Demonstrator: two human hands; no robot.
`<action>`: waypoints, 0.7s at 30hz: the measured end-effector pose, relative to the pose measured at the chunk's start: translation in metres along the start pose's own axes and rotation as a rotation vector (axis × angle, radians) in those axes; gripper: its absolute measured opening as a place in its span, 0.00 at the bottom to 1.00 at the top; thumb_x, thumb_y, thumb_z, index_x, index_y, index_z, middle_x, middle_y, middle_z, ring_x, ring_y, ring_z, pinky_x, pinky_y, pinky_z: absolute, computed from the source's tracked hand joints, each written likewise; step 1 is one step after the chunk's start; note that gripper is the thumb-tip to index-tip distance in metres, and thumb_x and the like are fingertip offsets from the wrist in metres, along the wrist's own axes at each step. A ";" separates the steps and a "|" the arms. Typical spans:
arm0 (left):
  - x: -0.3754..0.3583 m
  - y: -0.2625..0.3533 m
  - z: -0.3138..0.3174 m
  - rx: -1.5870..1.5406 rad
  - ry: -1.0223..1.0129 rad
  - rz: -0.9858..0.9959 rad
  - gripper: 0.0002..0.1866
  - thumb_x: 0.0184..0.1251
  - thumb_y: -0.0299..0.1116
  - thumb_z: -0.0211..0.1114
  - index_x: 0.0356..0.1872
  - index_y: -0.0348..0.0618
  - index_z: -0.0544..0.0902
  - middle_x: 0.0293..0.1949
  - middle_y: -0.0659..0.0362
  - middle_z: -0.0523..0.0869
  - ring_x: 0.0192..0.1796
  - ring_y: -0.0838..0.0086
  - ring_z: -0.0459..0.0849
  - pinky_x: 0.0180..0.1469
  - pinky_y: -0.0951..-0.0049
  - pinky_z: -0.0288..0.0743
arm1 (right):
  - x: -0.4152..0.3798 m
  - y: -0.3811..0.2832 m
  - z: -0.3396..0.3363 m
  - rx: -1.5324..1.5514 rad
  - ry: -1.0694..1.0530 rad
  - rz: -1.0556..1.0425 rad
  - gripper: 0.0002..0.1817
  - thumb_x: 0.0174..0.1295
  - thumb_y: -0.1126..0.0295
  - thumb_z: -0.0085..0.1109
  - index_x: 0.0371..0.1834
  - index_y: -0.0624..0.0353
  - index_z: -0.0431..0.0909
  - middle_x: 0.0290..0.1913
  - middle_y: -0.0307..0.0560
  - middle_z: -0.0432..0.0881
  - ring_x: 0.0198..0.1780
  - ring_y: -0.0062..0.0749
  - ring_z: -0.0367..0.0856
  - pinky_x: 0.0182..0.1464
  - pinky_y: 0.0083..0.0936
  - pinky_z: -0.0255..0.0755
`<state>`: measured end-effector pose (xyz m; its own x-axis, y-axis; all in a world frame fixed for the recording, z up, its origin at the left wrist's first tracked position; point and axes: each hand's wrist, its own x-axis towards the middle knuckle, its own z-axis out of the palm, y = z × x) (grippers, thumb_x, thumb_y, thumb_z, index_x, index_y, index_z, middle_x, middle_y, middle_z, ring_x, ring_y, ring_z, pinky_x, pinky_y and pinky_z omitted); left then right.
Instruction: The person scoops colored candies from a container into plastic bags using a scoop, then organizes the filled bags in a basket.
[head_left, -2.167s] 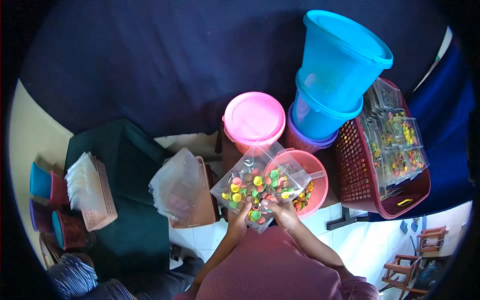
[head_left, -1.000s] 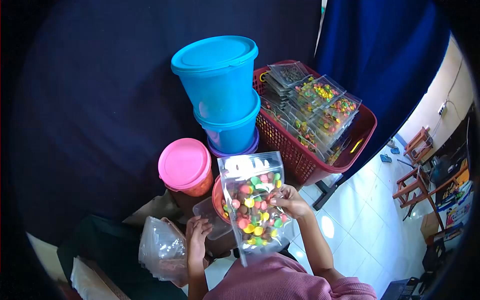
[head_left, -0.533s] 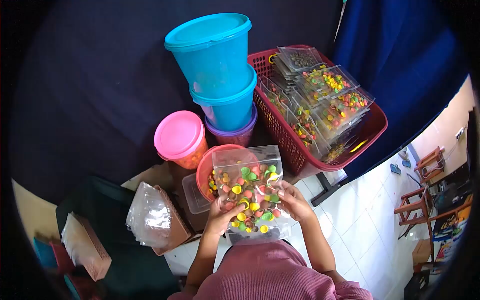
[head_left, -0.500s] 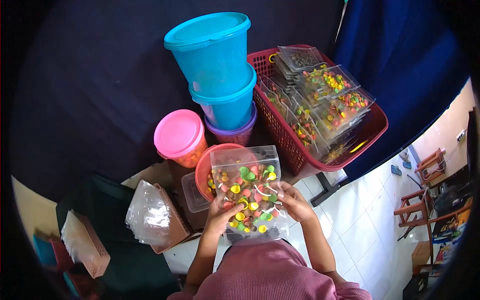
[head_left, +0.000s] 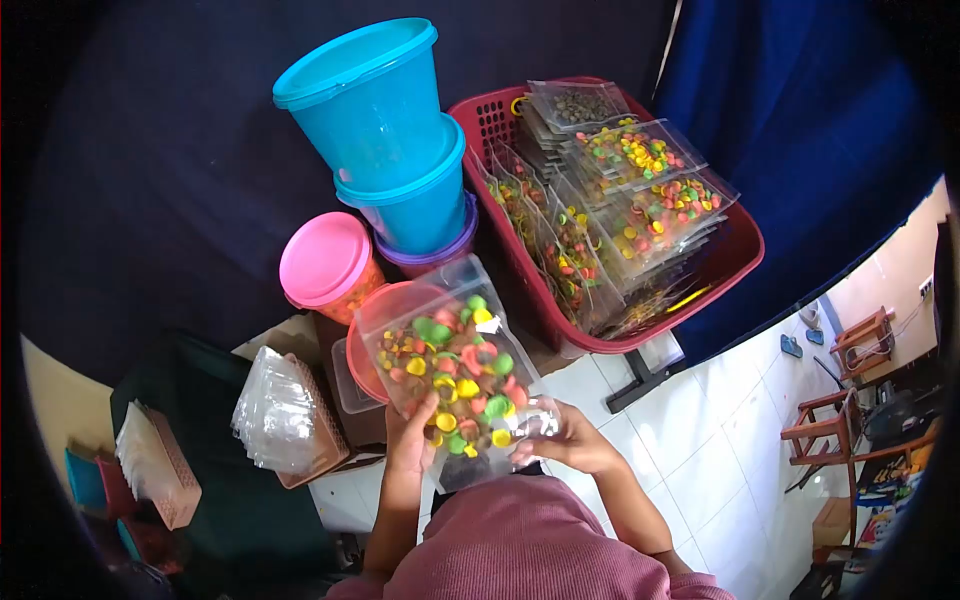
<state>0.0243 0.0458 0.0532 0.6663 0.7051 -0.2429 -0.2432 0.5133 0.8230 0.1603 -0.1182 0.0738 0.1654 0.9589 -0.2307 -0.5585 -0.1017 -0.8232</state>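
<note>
A clear zip bag (head_left: 462, 375) of small cup-shaped pieces in green, yellow, red and brown is held up in front of me, tilted to the left. My left hand (head_left: 410, 440) grips its lower left side, thumb on the front face. With closed fingers, my right hand (head_left: 565, 440) pinches the lower right edge. Behind the bag, partly covered by it, stands an open red-orange tub (head_left: 370, 350). A pink-lidded tub (head_left: 330, 265) with orange contents is just beyond.
Two stacked blue buckets (head_left: 365, 110) rest on a purple-rimmed tub (head_left: 430, 258). At right, a dark red basket (head_left: 745, 240) holds several filled bags. Empty clear bags (head_left: 280, 410) fill a small basket at left; another basket (head_left: 165, 480) stands farther left.
The bag has tilted to the left and come slightly toward the left. My right hand has slid down to its lower right edge. The surroundings have shifted left as my view turned.
</note>
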 end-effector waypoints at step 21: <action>0.079 -0.020 0.056 -0.212 -0.415 0.170 0.41 0.44 0.35 0.68 0.58 0.42 0.52 0.51 0.54 0.66 0.54 0.59 0.67 0.54 0.58 0.63 | 0.034 -0.102 -0.019 -0.573 0.844 -0.679 0.02 0.50 0.79 0.54 0.22 0.66 0.74 0.18 0.41 0.76 0.20 0.18 0.74 0.19 0.13 0.65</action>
<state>0.1213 0.0635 0.0463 0.8187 0.5554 0.1459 -0.4820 0.5265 0.7003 0.2380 -0.0801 0.1400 0.8776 0.4114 0.2463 0.2500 0.0457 -0.9672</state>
